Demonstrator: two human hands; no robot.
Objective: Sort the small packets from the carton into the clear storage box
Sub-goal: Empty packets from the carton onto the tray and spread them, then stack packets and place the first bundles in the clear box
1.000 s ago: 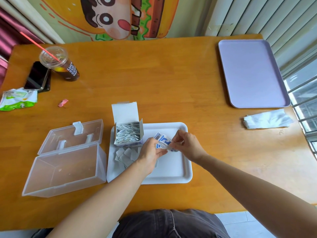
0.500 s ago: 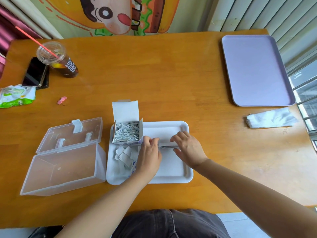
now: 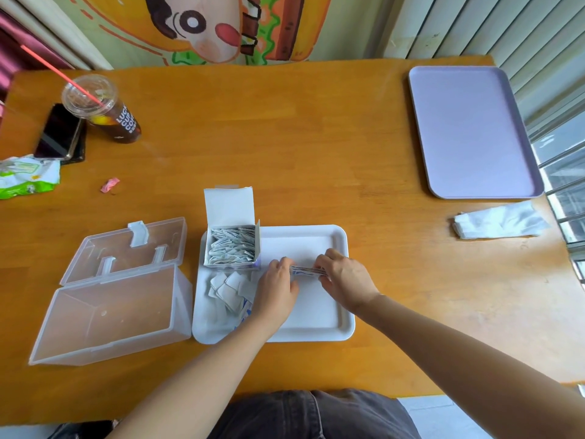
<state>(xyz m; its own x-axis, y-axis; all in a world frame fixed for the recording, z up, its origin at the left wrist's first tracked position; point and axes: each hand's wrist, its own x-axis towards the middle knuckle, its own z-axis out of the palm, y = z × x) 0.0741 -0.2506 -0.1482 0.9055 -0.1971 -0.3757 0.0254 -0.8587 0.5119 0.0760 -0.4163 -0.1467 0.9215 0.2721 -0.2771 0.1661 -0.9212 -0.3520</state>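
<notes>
Both hands met over the tray (image 3: 319, 327), which sat by the near edge of the tabletop (image 3: 300, 147), about midway along it. The left hand (image 3: 278, 288) and the right hand (image 3: 346, 278) each had its fingers (image 3: 327, 258) curled onto one end of a thin stack (image 3: 308, 270) of packets, pinching it between them just above the tray floor. The stack showed edge-on. That suggested the hands were squaring the packets into a neat bundle, so that they could go across together rather than singly.

The carton (image 3: 232, 248) stood at the tray's far-left corner with its flap raised, packed with packets set on edge. It was just beside the left hand, so reaching in called for little travel. A loose pile (image 3: 228, 289) of packets lay on the tray in front of the carton, partly hidden by the left wrist. The tray probably served to keep strays off the tabletop.

The box (image 3: 104, 318) sat close against the tray's left side, toward the near-left corner of the tabletop. Whether the two touched could not be told. Its lid (image 3: 126, 245) was thrown back toward the far edge, leaving the mouth open, and no packets showed inside. Judged from that, the sorting was at an early stage, with only a short carry to the left ahead.
</notes>
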